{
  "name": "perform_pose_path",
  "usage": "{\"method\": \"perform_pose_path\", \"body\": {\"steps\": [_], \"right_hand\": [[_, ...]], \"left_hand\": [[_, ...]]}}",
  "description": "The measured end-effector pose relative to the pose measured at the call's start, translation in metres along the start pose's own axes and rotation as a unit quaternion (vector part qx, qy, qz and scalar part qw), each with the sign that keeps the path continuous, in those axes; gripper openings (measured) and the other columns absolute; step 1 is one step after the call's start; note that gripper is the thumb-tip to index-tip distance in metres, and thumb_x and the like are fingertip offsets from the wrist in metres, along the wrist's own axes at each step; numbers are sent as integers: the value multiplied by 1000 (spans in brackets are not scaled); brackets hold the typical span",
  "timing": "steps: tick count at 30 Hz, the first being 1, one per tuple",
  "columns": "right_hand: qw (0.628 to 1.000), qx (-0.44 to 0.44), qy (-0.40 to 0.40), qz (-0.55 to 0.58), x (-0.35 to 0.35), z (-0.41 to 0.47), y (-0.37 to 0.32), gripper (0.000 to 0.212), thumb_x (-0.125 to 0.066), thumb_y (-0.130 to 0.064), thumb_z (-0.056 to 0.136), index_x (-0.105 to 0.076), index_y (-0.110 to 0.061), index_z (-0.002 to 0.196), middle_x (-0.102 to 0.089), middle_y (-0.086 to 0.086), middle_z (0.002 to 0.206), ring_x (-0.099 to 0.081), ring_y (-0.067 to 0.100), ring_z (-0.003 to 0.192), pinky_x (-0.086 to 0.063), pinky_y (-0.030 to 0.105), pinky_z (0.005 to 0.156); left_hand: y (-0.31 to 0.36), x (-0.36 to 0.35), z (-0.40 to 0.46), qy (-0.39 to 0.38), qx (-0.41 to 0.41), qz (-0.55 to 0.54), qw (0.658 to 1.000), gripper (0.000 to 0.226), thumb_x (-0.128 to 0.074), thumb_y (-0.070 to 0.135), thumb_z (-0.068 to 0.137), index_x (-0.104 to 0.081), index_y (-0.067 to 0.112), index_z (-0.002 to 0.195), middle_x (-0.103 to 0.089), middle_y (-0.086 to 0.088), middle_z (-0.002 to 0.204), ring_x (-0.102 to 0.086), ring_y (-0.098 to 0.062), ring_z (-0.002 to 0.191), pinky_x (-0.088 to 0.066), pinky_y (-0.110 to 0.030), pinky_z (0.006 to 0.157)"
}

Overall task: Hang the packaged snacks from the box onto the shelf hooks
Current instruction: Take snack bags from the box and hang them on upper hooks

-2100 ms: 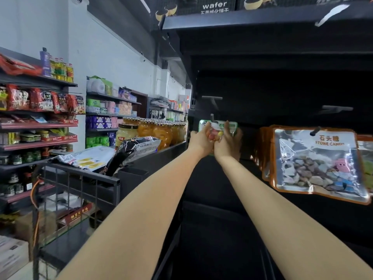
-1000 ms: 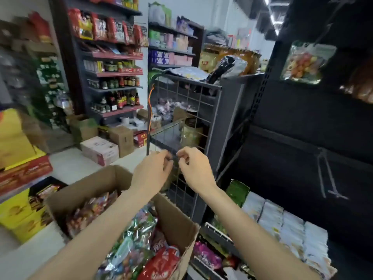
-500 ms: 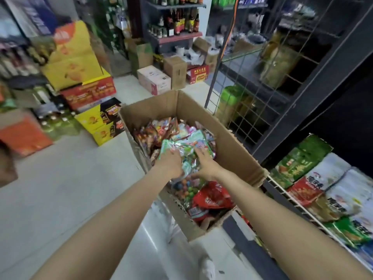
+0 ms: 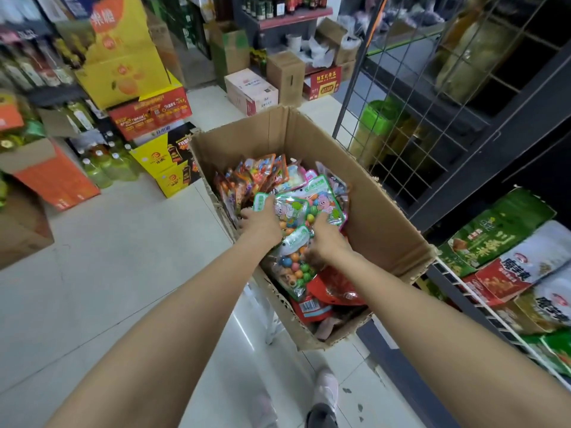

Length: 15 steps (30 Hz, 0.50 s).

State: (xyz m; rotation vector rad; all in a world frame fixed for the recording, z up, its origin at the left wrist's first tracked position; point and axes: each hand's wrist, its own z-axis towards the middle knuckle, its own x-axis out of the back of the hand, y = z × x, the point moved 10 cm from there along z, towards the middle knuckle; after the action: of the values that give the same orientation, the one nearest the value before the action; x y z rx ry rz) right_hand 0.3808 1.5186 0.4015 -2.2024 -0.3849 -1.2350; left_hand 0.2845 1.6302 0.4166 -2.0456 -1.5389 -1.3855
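An open cardboard box [image 4: 387, 223] stands in front of me, full of packaged snacks. On top lie green-edged candy packs [image 4: 295, 213] with coloured balls inside; red packs [image 4: 336, 288] sit at the near end. Both my hands are inside the box. My left hand [image 4: 258, 225] grips the top left edge of a candy pack, fingers curled over it. My right hand [image 4: 327, 244] holds the same heap from the right, thumb on a pack's face. The shelf hooks are out of view.
A dark shelf unit rises at the right, with a white wire rack [image 4: 482, 307] of bagged goods low down. A wire grid cage [image 4: 398, 118] stands behind the box. Stacked cartons [image 4: 148, 109] and bottles crowd the floor at left. My shoe [image 4: 324, 393] is below the box.
My hands left the candy pack hung on the shelf hook, and my view swung down to the box. Both hands reached in and now hold candy packs.
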Motion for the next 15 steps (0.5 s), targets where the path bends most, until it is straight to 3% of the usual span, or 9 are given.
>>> {"method": "perform_pose_path", "body": {"steps": [2, 5, 7, 8, 9, 11, 13, 14, 15], "right_hand": [[1000, 4, -11, -9, 1, 1, 0, 82, -69, -13, 83, -16, 0, 143, -57, 21, 119, -57, 35, 107, -44, 39, 81], [999, 24, -18, 20, 3, 2, -3, 55, -81, -19, 73, -44, -7, 112, -52, 18, 120, -54, 35, 107, -48, 43, 85], [997, 16, -30, 65, 3, 2, -1, 56, -85, -18, 68, -45, -9, 107, -48, 19, 124, -53, 36, 110, -51, 46, 86], [995, 19, -36, 95, 4, 0, 0, 58, -84, -14, 69, -46, -7, 112, -49, 19, 125, -55, 35, 109, -53, 42, 82], [990, 26, -43, 129, 6, -3, 0, 62, -81, -10, 72, -45, -5, 122, -51, 17, 125, -57, 33, 107, -54, 37, 77], [979, 38, -55, 195, 16, -11, 2, 68, -75, -4, 78, -39, -5, 135, -55, 12, 121, -61, 27, 99, -54, 29, 72], [972, 56, -36, 227, 35, -17, 6, 64, -76, -6, 77, -43, -7, 132, -58, 7, 114, -61, 21, 92, -53, 21, 68], [971, 61, -16, 229, 51, -21, 7, 57, -77, -9, 76, -48, -8, 125, -59, 4, 112, -59, 18, 93, -50, 16, 66], [970, 68, 8, 233, 69, -27, 7, 54, -79, -13, 75, -51, -9, 120, -59, 3, 113, -58, 18, 97, -49, 16, 70]], "left_hand": [[3, 10, -4, 43, -16, -4, 999, 79, -45, 5, 93, 2, 35, 149, -23, -32, 137, -41, -44, 119, -37, -45, 99], [13, 27, -9, 103, -65, -41, 992, 91, -52, -3, 87, 7, 25, 150, -47, -25, 115, -55, -38, 101, -47, -44, 86], [15, 36, -10, 124, -80, -73, 986, 70, -56, -6, 85, -22, 8, 144, -53, -14, 93, -56, -31, 88, -50, -41, 75], [15, 41, -7, 138, -86, -67, 984, 36, -59, -5, 85, -47, 3, 118, -51, -8, 82, -53, -27, 83, -47, -37, 70], [16, 48, -11, 152, -98, -65, 981, 15, -60, -5, 85, -53, 10, 83, -46, -3, 72, -49, -23, 78, -41, -33, 65], [21, 54, -15, 162, -129, -66, 976, 45, -55, -7, 86, -35, 21, 57, -38, 1, 65, -40, -19, 72, -30, -24, 61], [31, 61, -24, 154, -170, -86, 970, 37, -51, -9, 88, -47, 15, 60, -46, -3, 68, -22, -15, 81, -28, -25, 56], [37, 70, -31, 160, -194, -92, 963, 19, -51, -7, 90, -66, -3, 79, -63, -21, 98, -60, -17, 94, -34, -26, 60], [46, 82, -40, 174, -219, -110, 954, 16, -52, -3, 91, -59, -17, 94, -38, 3, 87, -56, -25, 75, -37, -22, 62]]}}
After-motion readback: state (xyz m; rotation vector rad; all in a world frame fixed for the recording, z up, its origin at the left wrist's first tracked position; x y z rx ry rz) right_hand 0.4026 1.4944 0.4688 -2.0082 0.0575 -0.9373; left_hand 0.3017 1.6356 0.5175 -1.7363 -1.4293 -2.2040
